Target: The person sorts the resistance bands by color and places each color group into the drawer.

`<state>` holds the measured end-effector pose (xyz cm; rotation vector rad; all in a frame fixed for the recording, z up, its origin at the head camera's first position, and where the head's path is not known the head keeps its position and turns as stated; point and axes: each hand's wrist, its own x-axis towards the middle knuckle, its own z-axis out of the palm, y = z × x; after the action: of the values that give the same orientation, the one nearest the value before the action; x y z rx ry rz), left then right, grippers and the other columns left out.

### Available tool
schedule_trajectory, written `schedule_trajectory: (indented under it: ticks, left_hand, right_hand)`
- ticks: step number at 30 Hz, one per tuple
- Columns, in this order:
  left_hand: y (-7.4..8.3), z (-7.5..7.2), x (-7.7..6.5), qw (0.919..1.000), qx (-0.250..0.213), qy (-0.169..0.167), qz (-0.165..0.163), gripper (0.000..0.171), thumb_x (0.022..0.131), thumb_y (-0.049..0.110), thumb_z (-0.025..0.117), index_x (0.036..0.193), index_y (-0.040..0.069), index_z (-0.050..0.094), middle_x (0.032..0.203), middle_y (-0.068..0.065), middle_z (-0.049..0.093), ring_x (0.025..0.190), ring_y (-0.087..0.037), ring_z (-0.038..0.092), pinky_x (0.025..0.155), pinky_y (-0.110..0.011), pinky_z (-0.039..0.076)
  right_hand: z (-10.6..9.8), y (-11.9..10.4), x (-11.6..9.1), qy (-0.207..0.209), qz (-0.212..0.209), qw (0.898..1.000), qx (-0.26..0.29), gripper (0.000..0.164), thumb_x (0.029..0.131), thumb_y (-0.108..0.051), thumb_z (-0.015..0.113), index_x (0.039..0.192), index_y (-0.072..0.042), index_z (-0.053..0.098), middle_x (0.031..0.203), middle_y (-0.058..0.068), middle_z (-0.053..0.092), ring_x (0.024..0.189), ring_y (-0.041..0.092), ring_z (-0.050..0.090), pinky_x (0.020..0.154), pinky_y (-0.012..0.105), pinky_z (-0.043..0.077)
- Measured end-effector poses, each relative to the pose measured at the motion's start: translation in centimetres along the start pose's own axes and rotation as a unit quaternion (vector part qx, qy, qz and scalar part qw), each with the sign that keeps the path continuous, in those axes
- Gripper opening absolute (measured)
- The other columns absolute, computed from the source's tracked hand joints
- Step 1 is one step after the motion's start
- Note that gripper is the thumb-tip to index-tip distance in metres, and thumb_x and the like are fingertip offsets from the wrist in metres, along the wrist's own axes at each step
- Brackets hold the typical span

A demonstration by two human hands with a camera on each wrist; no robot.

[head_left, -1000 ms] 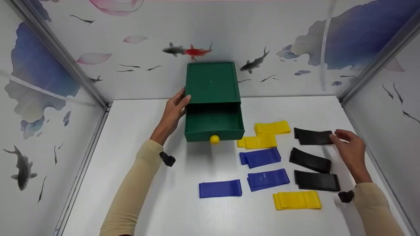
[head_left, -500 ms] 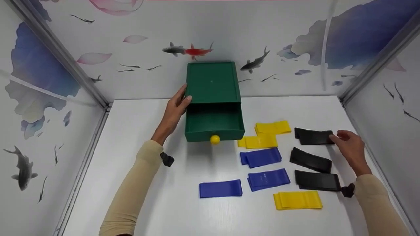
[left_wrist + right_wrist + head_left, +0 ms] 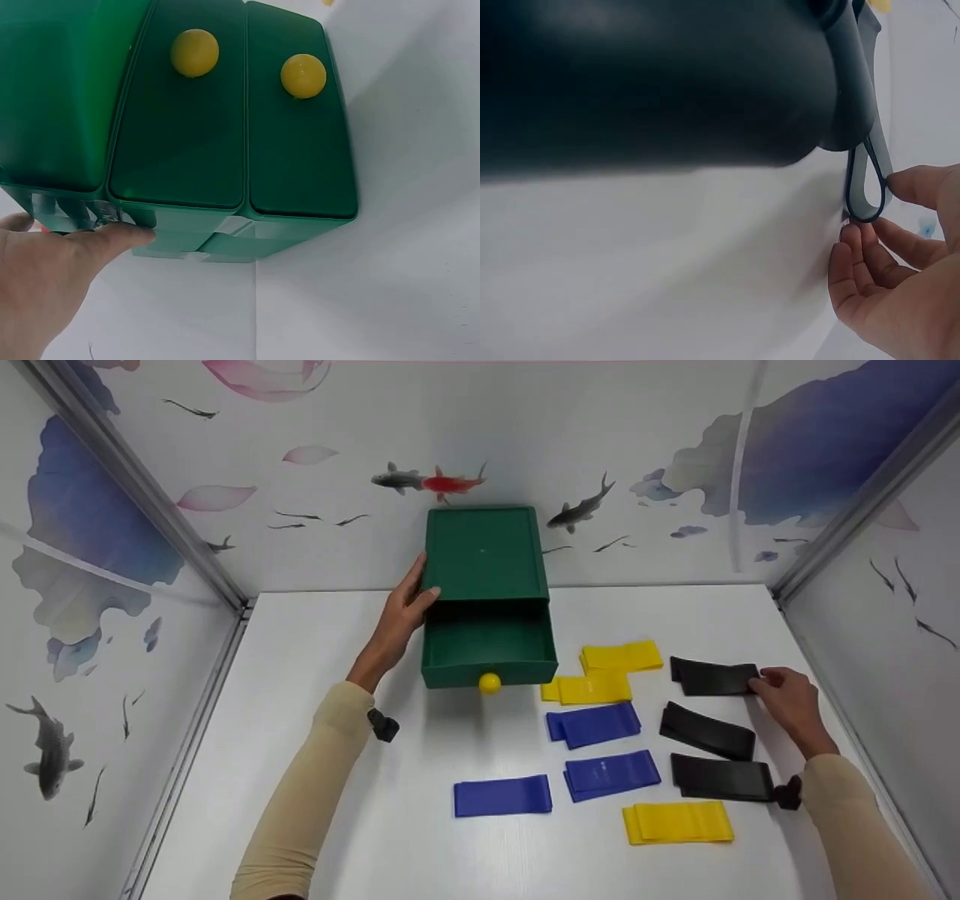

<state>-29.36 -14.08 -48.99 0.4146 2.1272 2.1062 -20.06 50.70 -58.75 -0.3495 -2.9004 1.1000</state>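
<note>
A green drawer cabinet [image 3: 486, 553] with yellow ball knobs stands against the back wall, its top drawer [image 3: 491, 673] pulled out with nothing visible inside. My left hand [image 3: 394, 628] rests along the cabinet's left side, fingers extended and thumb at the front corner. At the right, a folded black resistance band [image 3: 716, 679] lies flat, the farthest of three black ones. My right hand [image 3: 791, 701] is at that band's right end. In the right wrist view the thumb [image 3: 919, 186] touches the looped end from one side, with curled fingers [image 3: 866, 262] at its other side.
Nearer on the white table [image 3: 375, 825] lie two more black bands [image 3: 709, 731]. Blue bands [image 3: 502, 796] and yellow bands [image 3: 679, 821] lie to their left and front. White printed walls [image 3: 315, 540] enclose the back and sides. Two lower drawers [image 3: 180, 135] are shut.
My right wrist has shifted slightly away from me and inward, while the fingertips stay at the black band's end. The left hand, cabinet and bands stay where they were.
</note>
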Motion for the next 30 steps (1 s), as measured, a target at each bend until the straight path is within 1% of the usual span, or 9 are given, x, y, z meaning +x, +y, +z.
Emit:
schedule_trajectory:
  ticks: [3, 9, 11, 15, 18, 20, 23, 27, 30]
  left_hand:
    - [-0.1, -0.1, -0.1, 1.0, 0.002, -0.007, -0.005, 0.077, 0.115, 0.043, 0.057, 0.178, 0.033, 0.014, 0.185, 0.001, 0.012, 0.167, -0.024, 0.023, 0.131, -0.056, 0.03]
    - [-0.1, -0.1, -0.1, 0.9999, -0.002, -0.01, -0.007, 0.078, 0.114, 0.047, 0.057, 0.178, 0.034, 0.014, 0.185, 0.003, 0.012, 0.168, -0.023, 0.022, 0.131, -0.058, 0.029]
    - [-0.1, -0.1, -0.1, 0.9999, -0.001, -0.009, -0.009, 0.08, 0.113, 0.049, 0.058, 0.178, 0.035, 0.015, 0.185, 0.004, 0.012, 0.167, -0.024, 0.022, 0.13, -0.06, 0.03]
    - [-0.1, -0.2, -0.1, 0.9999, 0.002, -0.007, -0.009, 0.08, 0.112, 0.05, 0.059, 0.178, 0.036, 0.016, 0.185, 0.004, 0.013, 0.167, -0.024, 0.023, 0.13, -0.06, 0.031]
    - [-0.1, -0.2, -0.1, 0.9999, -0.004, -0.007, -0.009, 0.078, 0.113, 0.045, 0.06, 0.178, 0.036, 0.016, 0.185, 0.003, 0.014, 0.167, -0.025, 0.024, 0.129, -0.059, 0.033]
    - [-0.1, -0.2, -0.1, 0.9999, -0.009, -0.006, -0.011, 0.077, 0.114, 0.042, 0.06, 0.178, 0.035, 0.016, 0.185, 0.002, 0.014, 0.167, -0.026, 0.024, 0.129, -0.059, 0.033]
    - [0.0, -0.2, -0.1, 0.9998, -0.013, -0.006, -0.013, 0.077, 0.114, 0.04, 0.06, 0.177, 0.035, 0.017, 0.185, 0.002, 0.014, 0.167, -0.027, 0.024, 0.129, -0.058, 0.033]
    - [0.1, -0.2, -0.1, 0.9998, -0.011, -0.003, -0.015, 0.077, 0.113, 0.042, 0.062, 0.177, 0.036, 0.019, 0.184, 0.003, 0.015, 0.167, -0.027, 0.024, 0.129, -0.057, 0.033]
    - [0.0, -0.2, -0.1, 0.9998, -0.009, 0.0, -0.016, 0.077, 0.113, 0.044, 0.062, 0.177, 0.036, 0.019, 0.184, 0.003, 0.016, 0.167, -0.026, 0.025, 0.129, -0.057, 0.034]
  right_hand:
    - [0.2, -0.2, 0.3, -0.002, 0.004, 1.0, -0.007, 0.06, 0.111, -0.027, 0.058, 0.145, 0.022, 0.055, 0.137, 0.045, 0.06, 0.124, 0.056, 0.06, 0.085, 0.035, 0.048]
    - [0.1, -0.8, 0.3, -0.007, 0.024, 1.0, -0.003, 0.057, 0.108, -0.024, 0.063, 0.141, 0.023, 0.058, 0.134, 0.042, 0.061, 0.111, 0.044, 0.063, 0.071, 0.022, 0.047]
    - [0.0, -1.0, 0.1, -0.006, 0.028, 1.0, 0.002, 0.056, 0.107, -0.023, 0.065, 0.14, 0.022, 0.059, 0.133, 0.04, 0.062, 0.11, 0.04, 0.062, 0.071, 0.02, 0.046]
    - [-0.1, -1.4, 0.0, -0.003, 0.026, 1.0, 0.012, 0.052, 0.106, -0.02, 0.065, 0.138, 0.02, 0.06, 0.132, 0.038, 0.063, 0.095, 0.02, 0.065, 0.071, 0.018, 0.047]
    - [-0.2, -1.6, -0.2, -0.007, 0.018, 0.999, 0.033, 0.052, 0.106, -0.018, 0.064, 0.14, 0.021, 0.057, 0.134, 0.039, 0.061, 0.082, 0.001, 0.065, 0.068, 0.016, 0.052]
    - [-0.3, -1.9, -0.3, -0.005, 0.01, 0.999, 0.04, 0.051, 0.106, -0.016, 0.064, 0.14, 0.021, 0.055, 0.133, 0.04, 0.06, 0.077, -0.004, 0.066, 0.066, 0.016, 0.054]
    - [-0.5, -2.4, -0.6, 0.004, -0.001, 1.0, 0.029, 0.05, 0.107, -0.016, 0.064, 0.141, 0.02, 0.056, 0.133, 0.039, 0.061, 0.085, 0.005, 0.071, 0.068, 0.016, 0.053]
    - [-0.8, -3.3, -1.1, 0.023, -0.024, 0.999, 0.004, 0.047, 0.108, -0.016, 0.065, 0.139, 0.019, 0.059, 0.131, 0.04, 0.063, 0.11, 0.039, 0.068, 0.074, 0.019, 0.046]
    - [-1.0, -4.2, -1.4, 0.038, -0.045, 0.998, -0.005, 0.044, 0.108, -0.016, 0.066, 0.136, 0.019, 0.061, 0.128, 0.041, 0.064, 0.116, 0.05, 0.063, 0.076, 0.021, 0.043]
